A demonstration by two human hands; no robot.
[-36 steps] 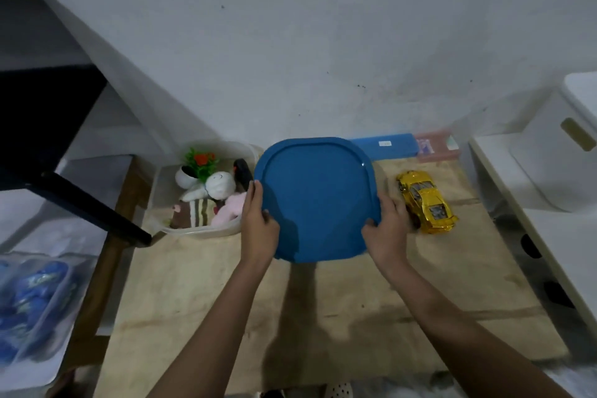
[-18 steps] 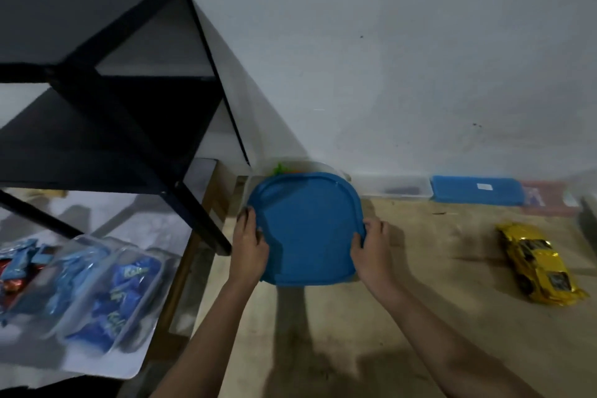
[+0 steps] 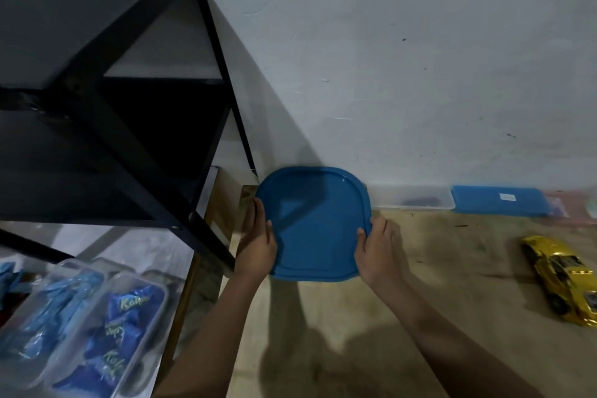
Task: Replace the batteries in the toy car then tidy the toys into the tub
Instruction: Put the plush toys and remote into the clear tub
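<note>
A blue lid (image 3: 315, 223) lies flat over the tub at the back left of the wooden table (image 3: 452, 317), hiding the tub and the toys inside. My left hand (image 3: 258, 244) holds the lid's left edge, thumb on top. My right hand (image 3: 376, 249) holds its right edge, thumb hooked over the rim. The yellow toy car (image 3: 562, 279) stands on the table at the far right, away from both hands.
A black metal shelf frame (image 3: 106, 90) rises at the left. Below it lie clear trays of blue wrapped packets (image 3: 97, 333). Against the white wall sit a clear shallow box (image 3: 416, 200), a blue flat box (image 3: 499, 202) and a pinkish box (image 3: 568, 207).
The view swung left, so the car slid to the right of the frame. Both hands carried the blue lid left and down onto the tub, and the toys went out of sight.
</note>
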